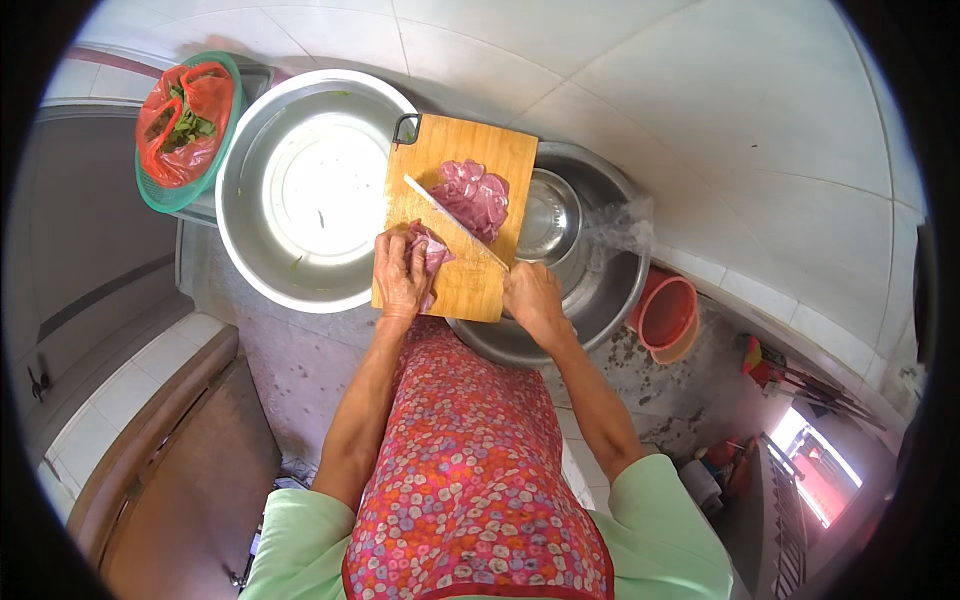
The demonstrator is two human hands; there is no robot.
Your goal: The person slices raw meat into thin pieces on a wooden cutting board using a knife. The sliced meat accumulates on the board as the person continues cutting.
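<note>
Raw meat on board, knife in right grip

Head view: we see the left grip (402,278) curled over a meat piece (434,250), board's 7 o'clock; right grip (535,298) closed round the knife (457,223), blade pointing 10 o'clock. Meat pile (474,196) at the cutting board's (430,145) 1 o'clock. Water basin (250,205), 9 o'clock.

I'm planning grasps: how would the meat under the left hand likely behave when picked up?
The meat under the left hand would probably sag: it looks raw and soft. Its moist-looking sheen suggests it may slip. It probably won't roll, given its irregular shape.
</note>
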